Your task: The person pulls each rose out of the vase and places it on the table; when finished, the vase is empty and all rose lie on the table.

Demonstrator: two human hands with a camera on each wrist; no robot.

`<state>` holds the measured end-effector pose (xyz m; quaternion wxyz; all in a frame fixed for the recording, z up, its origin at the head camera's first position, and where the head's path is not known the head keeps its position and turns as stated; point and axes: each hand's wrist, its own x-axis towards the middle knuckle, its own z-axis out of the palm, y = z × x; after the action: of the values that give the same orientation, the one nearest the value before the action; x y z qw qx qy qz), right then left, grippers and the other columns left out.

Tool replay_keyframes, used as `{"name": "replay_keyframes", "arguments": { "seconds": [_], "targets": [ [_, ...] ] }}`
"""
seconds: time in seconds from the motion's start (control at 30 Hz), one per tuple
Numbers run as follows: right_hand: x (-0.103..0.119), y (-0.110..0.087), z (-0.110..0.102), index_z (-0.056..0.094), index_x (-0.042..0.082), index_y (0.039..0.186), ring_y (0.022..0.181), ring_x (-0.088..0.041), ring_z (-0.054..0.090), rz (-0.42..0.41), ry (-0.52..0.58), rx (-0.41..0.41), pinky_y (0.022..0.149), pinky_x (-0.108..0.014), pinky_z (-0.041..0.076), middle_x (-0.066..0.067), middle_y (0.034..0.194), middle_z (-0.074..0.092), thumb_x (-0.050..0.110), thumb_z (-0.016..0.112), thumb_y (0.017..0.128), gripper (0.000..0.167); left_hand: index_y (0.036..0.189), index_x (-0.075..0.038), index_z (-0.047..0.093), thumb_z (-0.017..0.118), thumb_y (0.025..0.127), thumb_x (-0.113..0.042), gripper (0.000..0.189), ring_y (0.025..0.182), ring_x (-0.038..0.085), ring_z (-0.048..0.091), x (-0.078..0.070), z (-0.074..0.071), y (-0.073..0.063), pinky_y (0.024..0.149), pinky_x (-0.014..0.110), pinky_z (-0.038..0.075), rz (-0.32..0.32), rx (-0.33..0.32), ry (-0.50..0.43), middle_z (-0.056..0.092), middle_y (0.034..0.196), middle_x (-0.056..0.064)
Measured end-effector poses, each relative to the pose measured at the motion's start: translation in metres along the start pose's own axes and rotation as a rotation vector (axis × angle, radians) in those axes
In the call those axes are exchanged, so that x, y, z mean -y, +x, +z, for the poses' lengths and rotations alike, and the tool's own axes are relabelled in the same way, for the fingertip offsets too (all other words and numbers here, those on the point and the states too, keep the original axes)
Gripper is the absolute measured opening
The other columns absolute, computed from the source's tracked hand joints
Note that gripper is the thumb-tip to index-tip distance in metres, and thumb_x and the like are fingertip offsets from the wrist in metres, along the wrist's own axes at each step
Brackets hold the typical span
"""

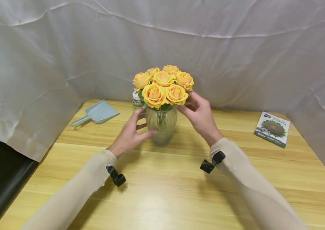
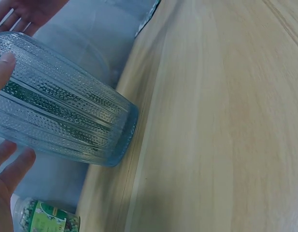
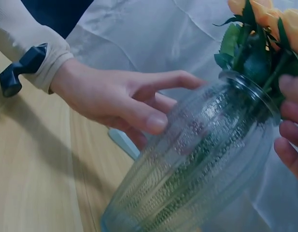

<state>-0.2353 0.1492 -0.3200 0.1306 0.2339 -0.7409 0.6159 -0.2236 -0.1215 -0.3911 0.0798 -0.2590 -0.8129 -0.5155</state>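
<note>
A ribbed clear glass vase stands upright on the wooden table, holding a bunch of yellow-orange roses. At its left side is my left hand, fingers loosely bent and spread. The thumb overlaps the front of the vase in the head view; in the right wrist view its tip is at the glass edge, and whether it presses is unclear. My right hand is beside the vase's rim under the right-hand blooms, its fingers relaxed; the flowers partly hide the fingertips. The left wrist view shows this hand spread beyond the glass.
Behind the vase to the left stands a small white-capped jar with a green label. A light blue dustpan lies at the back left, and a sunflower seed packet at the right. Pale fabric hangs around the table's back.
</note>
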Motion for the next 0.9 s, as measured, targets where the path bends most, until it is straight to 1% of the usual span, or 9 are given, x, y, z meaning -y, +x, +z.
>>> {"name": "replay_keyframes", "arguments": {
  "seconds": [0.07, 0.13, 0.3, 0.43, 0.53, 0.63, 0.67, 0.77, 0.9],
  "targets": [
    [0.002, 0.002, 0.003, 0.062, 0.006, 0.152, 0.120, -0.016, 0.069, 0.026, -0.016, -0.017, 0.107, -0.037, 0.061, -0.011, 0.149, 0.068, 0.000, 0.075, 0.101, 0.053, 0.171, -0.019, 0.025, 0.088, 0.094, -0.016, 0.100, 0.152, 0.044, 0.050, 0.000, 0.000, 0.000, 0.114, 0.052, 0.060, 0.001, 0.001, -0.001, 0.033, 0.174, 0.019],
    [0.004, 0.006, 0.006, 0.061, 0.007, 0.152, 0.123, -0.016, 0.068, 0.052, -0.024, -0.028, 0.106, -0.036, 0.061, -0.012, 0.150, 0.067, -0.001, 0.074, 0.101, 0.053, 0.171, -0.019, 0.025, 0.088, 0.094, -0.015, 0.100, 0.151, 0.044, 0.050, 0.000, -0.001, 0.001, 0.114, 0.052, 0.060, 0.003, 0.001, -0.004, 0.033, 0.174, 0.019],
    [0.006, 0.014, 0.011, 0.060, 0.006, 0.151, 0.128, -0.022, 0.067, 0.121, 0.020, -0.033, 0.097, -0.033, 0.064, -0.014, 0.147, 0.067, -0.009, 0.067, 0.099, 0.055, 0.169, -0.016, 0.028, 0.088, 0.094, -0.015, 0.096, 0.150, 0.042, 0.052, 0.000, -0.002, 0.001, 0.114, 0.050, 0.060, 0.002, -0.002, -0.008, 0.034, 0.173, 0.017],
    [0.006, 0.018, 0.013, 0.057, 0.007, 0.154, 0.132, -0.022, 0.065, 0.179, 0.036, -0.048, 0.093, -0.028, 0.063, -0.013, 0.150, 0.066, -0.012, 0.064, 0.096, 0.061, 0.168, -0.012, 0.029, 0.088, 0.094, -0.014, 0.094, 0.150, 0.042, 0.052, 0.001, -0.002, 0.000, 0.114, 0.049, 0.060, -0.003, 0.001, -0.006, 0.034, 0.173, 0.018],
    [0.007, 0.021, 0.013, 0.056, 0.008, 0.156, 0.128, -0.020, 0.065, 0.207, 0.046, -0.053, 0.092, -0.025, 0.062, -0.013, 0.150, 0.066, -0.014, 0.063, 0.094, 0.066, 0.168, -0.011, 0.029, 0.088, 0.094, -0.014, 0.094, 0.150, 0.043, 0.051, 0.001, -0.002, 0.001, 0.115, 0.049, 0.060, -0.004, 0.002, -0.006, 0.034, 0.173, 0.018],
    [0.009, 0.024, 0.013, 0.057, 0.008, 0.156, 0.123, -0.020, 0.065, 0.225, 0.061, -0.048, 0.091, -0.026, 0.062, -0.013, 0.149, 0.065, -0.016, 0.061, 0.093, 0.067, 0.168, -0.012, 0.029, 0.088, 0.095, -0.015, 0.094, 0.150, 0.043, 0.051, 0.000, -0.002, 0.001, 0.114, 0.049, 0.060, -0.007, 0.003, 0.000, 0.034, 0.173, 0.018],
    [0.010, 0.024, 0.013, 0.056, 0.007, 0.157, 0.122, -0.020, 0.064, 0.232, 0.070, -0.046, 0.091, -0.028, 0.062, -0.014, 0.149, 0.065, -0.016, 0.060, 0.094, 0.068, 0.168, -0.012, 0.029, 0.088, 0.095, -0.016, 0.094, 0.150, 0.042, 0.052, 0.000, -0.002, 0.001, 0.114, 0.049, 0.060, -0.010, 0.002, 0.002, 0.034, 0.173, 0.018],
    [0.013, 0.026, 0.013, 0.053, 0.007, 0.159, 0.127, -0.019, 0.061, 0.241, 0.074, -0.033, 0.096, -0.029, 0.061, -0.014, 0.153, 0.061, -0.015, 0.059, 0.096, 0.067, 0.168, -0.013, 0.029, 0.088, 0.095, -0.018, 0.095, 0.149, 0.041, 0.053, 0.000, -0.002, 0.000, 0.113, 0.049, 0.061, -0.022, -0.001, 0.008, 0.035, 0.173, 0.018],
    [0.017, 0.026, 0.013, 0.049, 0.007, 0.161, 0.135, -0.021, 0.058, 0.235, 0.079, -0.021, 0.101, -0.027, 0.058, -0.013, 0.157, 0.057, -0.006, 0.062, 0.104, 0.061, 0.169, -0.016, 0.029, 0.089, 0.094, -0.019, 0.095, 0.149, 0.040, 0.053, 0.001, -0.002, 0.000, 0.113, 0.049, 0.061, -0.030, -0.007, 0.012, 0.037, 0.172, 0.017]
  ]
}}
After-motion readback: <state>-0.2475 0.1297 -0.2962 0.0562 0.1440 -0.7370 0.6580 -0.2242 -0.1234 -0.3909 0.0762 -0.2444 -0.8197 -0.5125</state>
